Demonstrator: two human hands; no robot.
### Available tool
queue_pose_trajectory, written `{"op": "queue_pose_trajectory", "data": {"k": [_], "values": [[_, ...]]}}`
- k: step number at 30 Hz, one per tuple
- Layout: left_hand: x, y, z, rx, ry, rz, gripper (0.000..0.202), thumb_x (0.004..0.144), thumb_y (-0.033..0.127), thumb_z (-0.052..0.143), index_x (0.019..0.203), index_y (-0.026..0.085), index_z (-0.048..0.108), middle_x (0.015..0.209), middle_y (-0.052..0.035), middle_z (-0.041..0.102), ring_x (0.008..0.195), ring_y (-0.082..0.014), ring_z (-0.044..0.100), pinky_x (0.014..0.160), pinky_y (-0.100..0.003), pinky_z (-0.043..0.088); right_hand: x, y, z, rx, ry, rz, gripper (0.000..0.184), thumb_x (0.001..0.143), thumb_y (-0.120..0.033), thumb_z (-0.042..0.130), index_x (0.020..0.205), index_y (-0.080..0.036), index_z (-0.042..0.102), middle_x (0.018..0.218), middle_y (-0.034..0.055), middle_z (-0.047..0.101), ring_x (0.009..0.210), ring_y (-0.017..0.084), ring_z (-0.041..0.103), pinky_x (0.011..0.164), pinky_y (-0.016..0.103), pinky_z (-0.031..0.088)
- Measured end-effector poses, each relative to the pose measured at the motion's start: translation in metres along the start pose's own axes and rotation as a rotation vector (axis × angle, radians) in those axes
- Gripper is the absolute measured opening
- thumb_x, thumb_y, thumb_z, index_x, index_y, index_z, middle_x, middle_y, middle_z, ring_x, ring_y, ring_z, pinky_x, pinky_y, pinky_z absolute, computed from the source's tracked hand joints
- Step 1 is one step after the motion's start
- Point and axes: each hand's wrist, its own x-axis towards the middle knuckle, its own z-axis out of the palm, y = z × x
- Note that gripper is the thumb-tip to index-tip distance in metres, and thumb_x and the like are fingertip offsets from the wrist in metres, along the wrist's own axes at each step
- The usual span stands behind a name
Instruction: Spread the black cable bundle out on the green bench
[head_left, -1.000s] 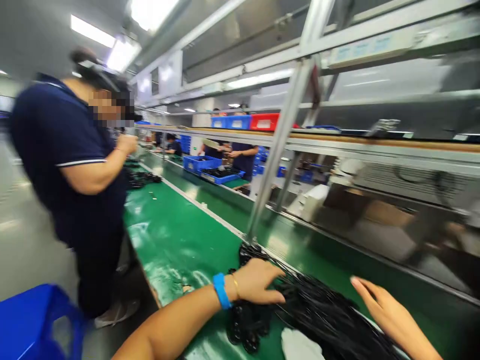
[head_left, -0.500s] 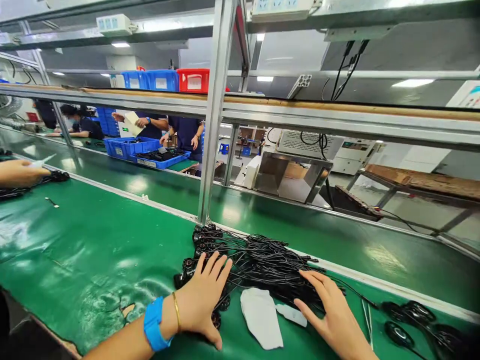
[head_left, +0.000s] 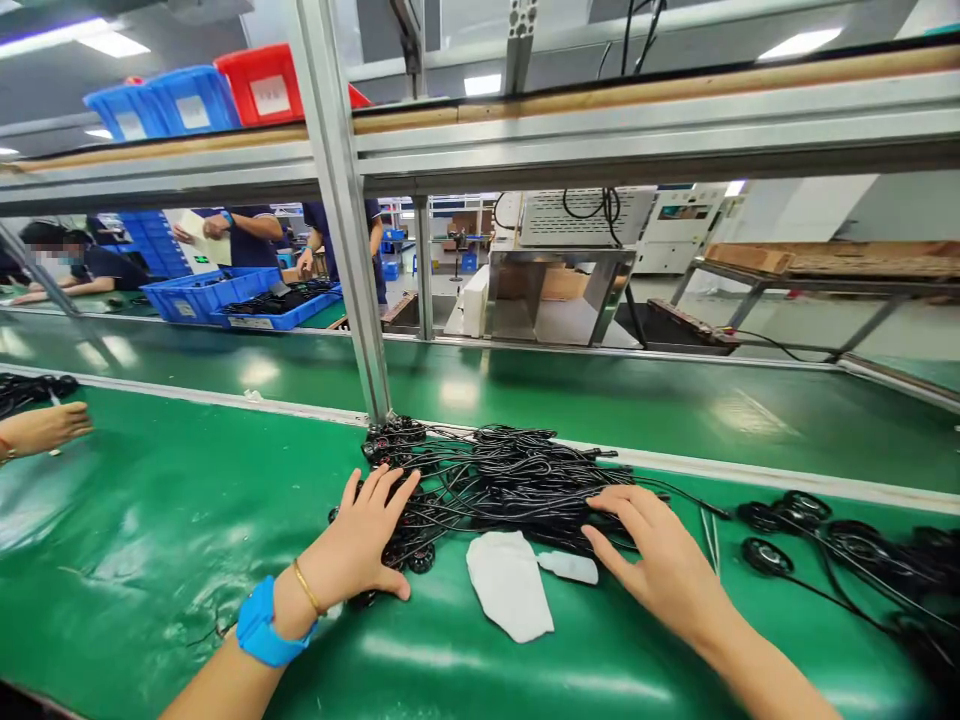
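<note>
A thick bundle of thin black cables (head_left: pixel 517 475) lies across the green work mat, with small round black heads (head_left: pixel 424 556) at its left end. My left hand (head_left: pixel 364 550), with a blue wristband (head_left: pixel 268 625), rests over these heads, fingers spread. At the bundle's right end is my right hand (head_left: pixel 660 560); thumb and fingers are apart by the cable ends, and whether they touch is hard to tell. Between the hands lies a white cloth-like piece (head_left: pixel 510 585), and a small white bottle (head_left: pixel 570 567) sits beside it.
More black round parts with cables (head_left: pixel 806 510) lie at right, near thin pale sticks (head_left: pixel 712 540). A co-worker's hand (head_left: pixel 45 432) is at far left. A metal post (head_left: pixel 341 230) rises behind the bundle. Blue bins (head_left: pixel 281 305) stand beyond the belt.
The view has tipped down and shifted. My hands stay spread over the bundle, the right one looking nearer the cable ends. The co-worker's hand at left has changed position.
</note>
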Motion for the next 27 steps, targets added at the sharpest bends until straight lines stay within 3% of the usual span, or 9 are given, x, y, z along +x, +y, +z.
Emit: {"op": "queue_pose_trajectory", "data": {"k": [4,7,10,12,14,19,23,27], "values": [[0.001,0.002,0.0,-0.061,0.115,0.103,0.115,0.057,0.064,0.083,0.153,0.029,0.03,0.151,-0.0148,0.044,0.143,-0.0395,0.035,0.118,-0.065,0.019,-0.001,-0.01,-0.016,0.032,0.011,-0.054,0.011,0.099,-0.03,0.053,0.092,-0.022,0.055,0.089,0.0034,0.063,0.079,0.017,0.063,0.071,0.028,0.05],[0.0,0.016,-0.005,-0.127,0.278,0.151,0.061,0.083,0.046,0.07,0.137,0.027,0.05,0.136,-0.0102,0.058,0.131,-0.0306,0.049,0.118,-0.057,0.029,-0.006,-0.013,-0.02,0.075,0.006,-0.06,0.012,0.098,-0.029,0.055,0.088,-0.022,0.053,0.084,0.0019,0.062,0.072,0.015,0.061,0.066,0.026,0.048],[-0.005,0.041,-0.007,-0.23,0.385,0.305,0.02,0.093,0.026,0.056,0.111,0.025,0.063,0.11,-0.0057,0.068,0.109,-0.0221,0.06,0.104,-0.043,0.046,-0.009,-0.017,-0.016,0.119,-0.084,-0.063,0.011,0.098,-0.033,0.054,0.097,-0.022,0.057,0.094,0.0043,0.063,0.079,0.017,0.063,0.069,0.026,0.052],[-0.01,0.059,-0.004,-0.266,0.363,0.449,0.017,0.093,0.019,0.053,0.105,0.024,0.064,0.1,-0.0039,0.071,0.101,-0.0198,0.062,0.095,-0.038,0.051,-0.008,-0.022,-0.009,0.103,-0.148,-0.076,0.018,0.098,-0.035,0.053,0.109,-0.023,0.061,0.103,0.0061,0.063,0.086,0.018,0.063,0.072,0.028,0.054],[-0.015,0.074,0.002,-0.252,0.303,0.558,0.02,0.092,0.017,0.054,0.108,0.023,0.063,0.104,-0.0042,0.072,0.102,-0.0196,0.063,0.095,-0.037,0.051,-0.005,-0.029,-0.001,0.051,-0.169,-0.093,0.023,0.099,-0.034,0.052,0.116,-0.023,0.062,0.102,0.0068,0.062,0.086,0.02,0.062,0.071,0.03,0.055],[-0.019,0.092,0.02,-0.208,0.211,0.649,0.023,0.093,0.021,0.054,0.115,0.021,0.061,0.112,-0.0066,0.071,0.11,-0.0216,0.062,0.101,-0.039,0.05,0.006,-0.042,0.012,-0.007,-0.128,-0.106,0.021,0.101,-0.029,0.048,0.104,-0.02,0.067,0.089,0.0066,0.057,0.075,0.02,0.057,0.064,0.033,0.05],[-0.017,0.089,0.024,-0.246,0.273,0.584,0.019,0.093,0.018,0.051,0.108,0.022,0.063,0.099,-0.0048,0.072,0.094,-0.0198,0.064,0.092,-0.038,0.052,0.008,-0.044,0.013,0.022,-0.059,-0.126,0.026,0.105,-0.028,0.041,0.099,-0.018,0.064,0.092,0.0079,0.058,0.081,0.021,0.058,0.07,0.034,0.05],[-0.006,0.059,0.015,-0.201,0.46,0.176,0.02,0.095,0.017,0.047,0.107,0.022,0.063,0.1,-0.0051,0.071,0.095,-0.0204,0.064,0.089,-0.038,0.051,0.007,-0.044,0.015,0.023,0.104,-0.143,0.019,0.105,-0.024,0.046,0.109,-0.014,0.061,0.104,0.0116,0.063,0.094,0.023,0.062,0.084,0.037,0.049]]}}
